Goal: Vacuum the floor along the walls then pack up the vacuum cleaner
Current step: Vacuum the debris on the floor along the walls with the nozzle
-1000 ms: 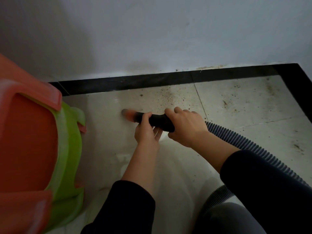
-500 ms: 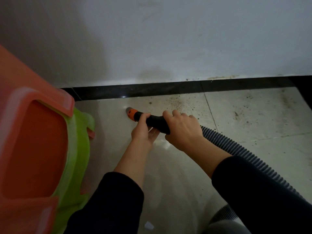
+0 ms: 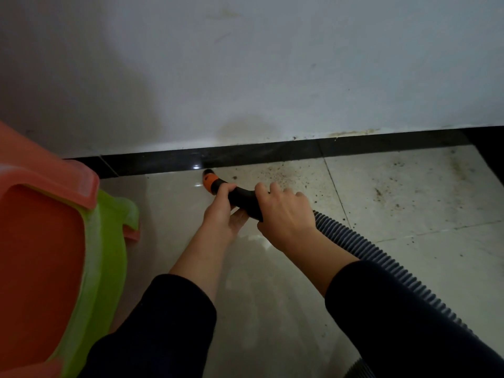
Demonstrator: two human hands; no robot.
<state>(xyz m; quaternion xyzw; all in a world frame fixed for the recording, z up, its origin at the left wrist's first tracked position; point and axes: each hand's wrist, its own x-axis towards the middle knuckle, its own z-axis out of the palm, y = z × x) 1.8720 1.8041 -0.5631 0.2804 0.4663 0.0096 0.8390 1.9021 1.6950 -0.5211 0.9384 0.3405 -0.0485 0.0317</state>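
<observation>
At the foot of a pale wall (image 3: 272, 72), a glossy light-tiled floor (image 3: 272, 282) meets a black skirting strip (image 3: 272, 152) that runs the width of the view. The room is dim. The tiles to the right carry a scatter of dark specks and dirt (image 3: 387, 192), thickest near the skirting, while the tiles on the left look cleaner and reflect some light. Stacked plastic stools, an orange stool (image 3: 38, 241) over a green stool (image 3: 109, 255), fill the lower left corner.

The vacuum nozzle (image 3: 211, 181), orange at its tip, lies low over the floor with its mouth just beside the skirting, close to a bright glint on the black strip. Behind the tip comes a black handle section (image 3: 242, 197), and from there a grey ribbed hose (image 3: 381, 257) trails down and to the right, passing under the right forearm.

The left hand (image 3: 221, 214) makes a closed grip on the front of the black section, right behind the orange tip, thumb over the top and fingers curled beneath. The right hand (image 3: 286, 214) makes a closed grip on the rear of that section, where the hose joins, knuckles upward. Both arms wear dark sleeves (image 3: 163, 323) pushed back from the wrists.
</observation>
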